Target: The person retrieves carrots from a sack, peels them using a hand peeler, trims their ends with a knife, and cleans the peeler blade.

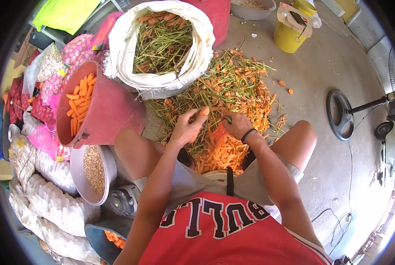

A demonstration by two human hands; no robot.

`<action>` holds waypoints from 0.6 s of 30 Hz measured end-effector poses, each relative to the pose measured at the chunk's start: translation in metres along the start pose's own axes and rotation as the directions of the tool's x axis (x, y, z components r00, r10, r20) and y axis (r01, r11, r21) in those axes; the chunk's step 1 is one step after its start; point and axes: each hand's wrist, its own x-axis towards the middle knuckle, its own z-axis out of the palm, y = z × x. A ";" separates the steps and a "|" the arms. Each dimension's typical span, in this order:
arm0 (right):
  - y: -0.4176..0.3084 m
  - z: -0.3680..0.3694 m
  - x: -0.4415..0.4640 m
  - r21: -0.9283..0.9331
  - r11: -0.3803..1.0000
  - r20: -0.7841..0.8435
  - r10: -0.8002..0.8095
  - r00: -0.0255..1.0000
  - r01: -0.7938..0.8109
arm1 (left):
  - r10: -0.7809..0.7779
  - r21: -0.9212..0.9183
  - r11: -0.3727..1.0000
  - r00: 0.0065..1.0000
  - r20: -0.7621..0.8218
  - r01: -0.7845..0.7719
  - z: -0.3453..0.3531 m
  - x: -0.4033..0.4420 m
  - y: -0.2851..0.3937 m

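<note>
A carrot is in my left hand, with its orange end showing past the fingers. My right hand is closed round a small green-handled tool; its thin tip points toward the carrot, but its exact kind is too small to make out. Both hands are over a heap of orange peelings between my knees. Beyond them, cut carrot tops and green stalks are spread over the floor.
A white sack full of stalks and carrot tops stands ahead. To the left are a red tub of peeled carrots, a grey basin and stacked white bags. A yellow bucket and a fan's round base are on the right.
</note>
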 end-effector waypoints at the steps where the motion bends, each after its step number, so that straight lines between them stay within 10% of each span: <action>1: -0.005 0.003 -0.002 0.037 0.999 -0.042 -0.030 0.999 0.031 | 0.024 0.005 1.000 0.999 -0.021 -0.024 0.002 -0.003 0.002; 7: -0.019 0.025 0.005 -0.020 0.981 -0.080 -0.195 0.978 0.194 | 0.178 0.210 0.966 0.977 -0.121 -0.151 0.012 -0.009 -0.007; 14: 0.041 0.045 0.038 -0.417 0.897 0.386 0.324 0.864 -0.149 | 0.078 -0.081 0.993 0.990 -0.121 -0.088 0.000 -0.010 -0.016; 17: 0.038 0.032 0.035 -0.342 0.932 0.368 0.248 0.896 -0.118 | -0.374 0.288 0.876 0.922 -0.103 0.388 -0.012 -0.008 -0.058; 18: 0.041 0.028 0.032 -0.319 0.943 0.339 0.207 0.918 -0.095 | -0.254 0.559 0.793 0.966 -0.056 0.241 -0.016 -0.010 -0.066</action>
